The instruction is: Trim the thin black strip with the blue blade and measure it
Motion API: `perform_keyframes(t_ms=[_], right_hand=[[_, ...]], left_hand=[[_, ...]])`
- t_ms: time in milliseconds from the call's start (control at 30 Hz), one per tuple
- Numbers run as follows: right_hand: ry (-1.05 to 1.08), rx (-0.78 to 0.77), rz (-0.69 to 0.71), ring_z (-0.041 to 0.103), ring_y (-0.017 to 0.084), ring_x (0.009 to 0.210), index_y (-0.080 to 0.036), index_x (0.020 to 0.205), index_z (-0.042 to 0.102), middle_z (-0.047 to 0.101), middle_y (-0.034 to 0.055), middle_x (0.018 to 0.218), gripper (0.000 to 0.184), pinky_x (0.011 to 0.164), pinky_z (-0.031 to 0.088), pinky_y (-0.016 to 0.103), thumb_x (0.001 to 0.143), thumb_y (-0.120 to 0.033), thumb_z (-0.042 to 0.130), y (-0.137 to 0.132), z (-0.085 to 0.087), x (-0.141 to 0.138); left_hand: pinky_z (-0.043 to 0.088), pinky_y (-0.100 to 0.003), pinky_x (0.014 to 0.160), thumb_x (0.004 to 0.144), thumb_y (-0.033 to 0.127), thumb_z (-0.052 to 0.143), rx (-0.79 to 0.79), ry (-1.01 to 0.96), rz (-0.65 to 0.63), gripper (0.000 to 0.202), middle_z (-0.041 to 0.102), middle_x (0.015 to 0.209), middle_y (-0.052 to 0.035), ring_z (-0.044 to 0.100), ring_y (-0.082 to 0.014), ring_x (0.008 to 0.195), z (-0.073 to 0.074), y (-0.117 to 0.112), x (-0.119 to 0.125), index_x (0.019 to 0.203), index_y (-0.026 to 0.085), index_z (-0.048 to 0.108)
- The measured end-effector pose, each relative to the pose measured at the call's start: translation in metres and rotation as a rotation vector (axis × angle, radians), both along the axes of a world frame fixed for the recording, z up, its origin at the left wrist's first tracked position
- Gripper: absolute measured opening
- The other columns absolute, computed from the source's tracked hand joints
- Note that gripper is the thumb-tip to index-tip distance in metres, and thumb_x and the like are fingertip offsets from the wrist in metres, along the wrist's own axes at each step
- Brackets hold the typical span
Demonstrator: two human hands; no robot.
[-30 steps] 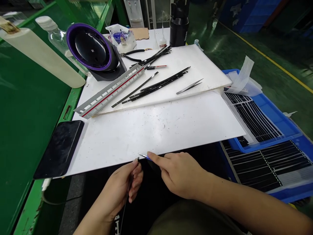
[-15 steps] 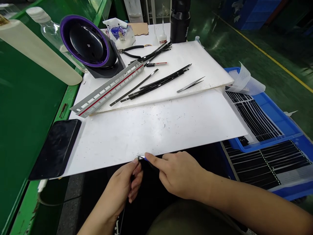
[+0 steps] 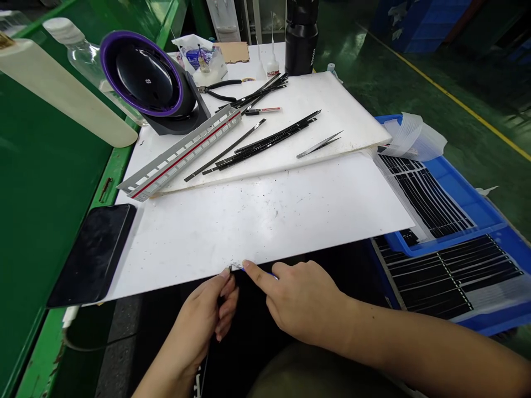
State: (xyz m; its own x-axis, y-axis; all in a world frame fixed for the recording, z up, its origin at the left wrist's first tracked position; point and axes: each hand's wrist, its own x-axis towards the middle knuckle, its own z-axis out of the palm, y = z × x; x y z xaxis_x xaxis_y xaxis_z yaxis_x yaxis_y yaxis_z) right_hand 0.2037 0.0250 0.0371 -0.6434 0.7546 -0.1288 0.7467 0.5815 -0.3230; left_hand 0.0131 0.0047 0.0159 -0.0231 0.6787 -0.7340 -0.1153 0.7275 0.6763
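A thin black strip [image 3: 229,270] is pinched in the left hand [image 3: 209,318] at the white surface [image 3: 249,221]'s near edge, its long axis near-to-far. Just right of its far tip, a small blue tool [image 3: 271,275] is clenched in the grip of the right hand [image 3: 302,301].

the board [image 3: 257,221] is matt white plastic, scuffed and speckled with dark marks. the phone [image 3: 93,254] has a glossy black glass face. the tweezers [image 3: 318,145] are bright bare metal. the strips [image 3: 265,141] look glossy black. the tray [image 3: 460,188] is smooth blue plastic. the bottle [image 3: 301,36] is matt black.
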Motion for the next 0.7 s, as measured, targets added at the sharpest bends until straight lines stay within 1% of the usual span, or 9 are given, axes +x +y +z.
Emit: perform_keyframes(t_ms=[200, 400, 567, 700], right_hand=[[0.051, -0.068, -0.026, 0.059, 0.018, 0.056, -0.027, 0.152, 0.038, 0.067, 0.0028, 0.079, 0.059, 0.048, 0.018, 0.031, 0.093, -0.025, 0.043, -0.0018, 0.0003, 0.002], [0.063, -0.095, -0.009, 0.058, 0.018, 0.056, -0.025, 0.152, 0.037, 0.067, 0.0025, 0.079, 0.058, 0.048, 0.02, 0.031, 0.094, -0.025, 0.041, -0.0022, 0.0018, 0.0018], [0.041, -0.058, -0.003, 0.058, 0.018, 0.055, -0.024, 0.151, 0.039, 0.067, 0.0026, 0.077, 0.057, 0.046, 0.018, 0.031, 0.093, -0.024, 0.043, -0.0036, 0.0036, 0.001], [-0.01, -0.015, 0.008, 0.056, 0.018, 0.049, -0.024, 0.15, 0.04, 0.064, 0.0019, 0.074, 0.061, 0.044, 0.015, 0.031, 0.09, -0.022, 0.047, -0.0065, 0.002, -0.001]], left_hand=[[0.025, -0.016, 0.029, 0.081, 0.061, 0.06, 0.0, -0.02, -0.019, 0.049, 0.036, 0.045, 0.0083, 0.025, -0.0054, 0.034, -0.0013, -0.0016, -0.0038, 0.062, 0.02, 0.041], [0.026, -0.017, 0.03, 0.084, 0.06, 0.057, 0.01, -0.029, -0.023, 0.048, 0.035, 0.045, 0.0082, 0.025, -0.0058, 0.034, -0.0047, -0.0025, -0.003, 0.062, 0.02, 0.042], [0.026, -0.017, 0.03, 0.084, 0.063, 0.057, 0.014, -0.011, -0.033, 0.05, 0.037, 0.047, 0.0077, 0.026, -0.0056, 0.035, -0.0044, -0.0038, -0.0034, 0.062, 0.02, 0.042], [0.026, -0.017, 0.031, 0.084, 0.064, 0.056, 0.023, 0.012, -0.045, 0.051, 0.036, 0.048, 0.008, 0.026, -0.0056, 0.036, -0.0056, -0.0039, -0.004, 0.063, 0.02, 0.042]])
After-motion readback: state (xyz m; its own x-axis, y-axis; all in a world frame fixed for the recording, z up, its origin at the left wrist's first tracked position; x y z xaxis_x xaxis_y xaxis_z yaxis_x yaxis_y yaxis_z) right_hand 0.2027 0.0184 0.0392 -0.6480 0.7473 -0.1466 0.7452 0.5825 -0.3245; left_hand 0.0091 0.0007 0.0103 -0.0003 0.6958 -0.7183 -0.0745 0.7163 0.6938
